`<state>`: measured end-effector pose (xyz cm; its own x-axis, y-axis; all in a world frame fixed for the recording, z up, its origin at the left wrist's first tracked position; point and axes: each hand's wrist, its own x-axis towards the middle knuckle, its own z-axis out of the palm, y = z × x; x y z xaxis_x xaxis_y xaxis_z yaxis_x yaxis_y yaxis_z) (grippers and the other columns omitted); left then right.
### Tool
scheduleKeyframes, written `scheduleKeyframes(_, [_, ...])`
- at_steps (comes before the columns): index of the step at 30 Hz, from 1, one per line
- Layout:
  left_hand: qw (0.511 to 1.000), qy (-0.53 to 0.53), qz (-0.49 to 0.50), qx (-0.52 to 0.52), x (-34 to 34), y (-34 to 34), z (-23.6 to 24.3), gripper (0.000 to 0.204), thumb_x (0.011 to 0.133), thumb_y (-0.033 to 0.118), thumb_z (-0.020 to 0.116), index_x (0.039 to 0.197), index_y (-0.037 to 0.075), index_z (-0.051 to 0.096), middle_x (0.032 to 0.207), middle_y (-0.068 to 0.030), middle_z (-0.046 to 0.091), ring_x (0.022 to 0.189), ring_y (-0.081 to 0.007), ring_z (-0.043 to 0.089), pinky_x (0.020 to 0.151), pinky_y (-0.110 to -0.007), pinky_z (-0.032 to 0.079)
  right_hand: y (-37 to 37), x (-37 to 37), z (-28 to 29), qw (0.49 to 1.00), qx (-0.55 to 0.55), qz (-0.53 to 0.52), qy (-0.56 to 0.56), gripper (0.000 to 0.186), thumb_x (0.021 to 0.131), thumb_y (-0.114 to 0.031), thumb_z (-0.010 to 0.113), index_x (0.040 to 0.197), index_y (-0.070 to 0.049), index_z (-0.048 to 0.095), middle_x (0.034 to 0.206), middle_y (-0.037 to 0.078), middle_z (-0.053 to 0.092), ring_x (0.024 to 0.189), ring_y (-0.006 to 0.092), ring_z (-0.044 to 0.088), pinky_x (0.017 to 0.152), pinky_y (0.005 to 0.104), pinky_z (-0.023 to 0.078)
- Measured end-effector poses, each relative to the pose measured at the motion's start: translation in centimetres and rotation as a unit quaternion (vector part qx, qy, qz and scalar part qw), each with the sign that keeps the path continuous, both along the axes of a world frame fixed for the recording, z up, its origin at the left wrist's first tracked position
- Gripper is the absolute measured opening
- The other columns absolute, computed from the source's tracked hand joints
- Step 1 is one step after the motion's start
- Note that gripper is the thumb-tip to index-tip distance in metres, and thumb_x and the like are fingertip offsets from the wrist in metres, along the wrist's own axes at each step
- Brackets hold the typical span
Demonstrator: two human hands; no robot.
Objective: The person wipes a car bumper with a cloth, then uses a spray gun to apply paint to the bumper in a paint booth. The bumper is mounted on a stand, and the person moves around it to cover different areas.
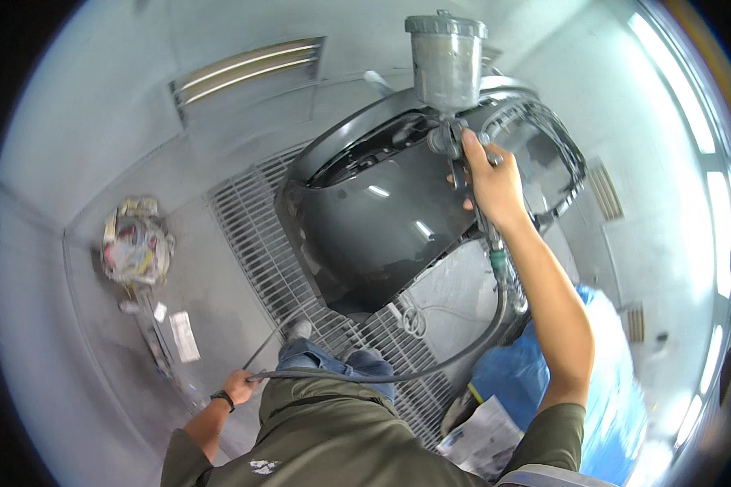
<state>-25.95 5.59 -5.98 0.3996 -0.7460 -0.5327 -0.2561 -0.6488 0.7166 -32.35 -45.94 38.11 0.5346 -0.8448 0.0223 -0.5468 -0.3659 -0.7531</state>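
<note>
My right hand is wrapped round the handle of a spray gun, held up in front of me. A translucent grey paint cup with a ribbed lid sits upright on top of the gun. From the gun's base, past a green coupling, a dark air hose curves back across my body. Low on the left, my left hand is closed on that hose. Beyond and below the gun lies a glossy dark grey car bumper; the gun hides part of its far side.
Metal floor grating runs under the bumper. A bin stuffed with crumpled waste stands at the left wall, near a paper sheet. Blue plastic sheeting and papers are at my right. Light strips line the right wall.
</note>
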Motion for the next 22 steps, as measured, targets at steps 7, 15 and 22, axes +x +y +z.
scheduleKeyframes(7, [0.990,0.000,0.141,0.015,-13.8,0.9,3.1,0.037,0.089,0.037,0.066,0.076,0.002,0.066,0.069,-0.0247,0.057,0.069,-0.0472,0.054,0.060,-0.048,0.044,-1.7,12.2,-3.3,0.977,0.011,0.179,0.112,0.053,0.097,-0.051,0.057,0.104,-0.001,0.071,0.073,0.006,0.066,0.060,0.0153,0.065,0.046,0.0306,0.052])
scheduleKeyframes(15, [0.909,-0.132,0.395,-0.003,-31.3,-1.7,8.2,0.047,0.089,0.033,0.073,0.058,0.002,0.058,0.050,-0.0185,0.047,0.048,-0.0407,0.047,0.048,-0.044,0.037,2.4,19.8,-9.5,0.931,0.006,0.326,0.162,0.059,0.095,-0.046,0.057,0.089,0.011,0.068,0.074,0.018,0.069,0.052,0.0301,0.067,0.048,0.0395,0.056])
scheduleKeyframes(22, [0.906,-0.049,0.418,-0.040,-35.2,-1.9,6.6,0.045,0.088,0.033,0.074,0.059,0.003,0.057,0.049,-0.0188,0.047,0.049,-0.0423,0.047,0.048,-0.044,0.037,4.3,24.2,-14.6,0.909,-0.016,0.359,0.213,0.072,0.094,-0.054,0.056,0.122,0.012,0.060,0.117,0.028,0.068,0.102,0.0422,0.070,0.085,0.0544,0.059])
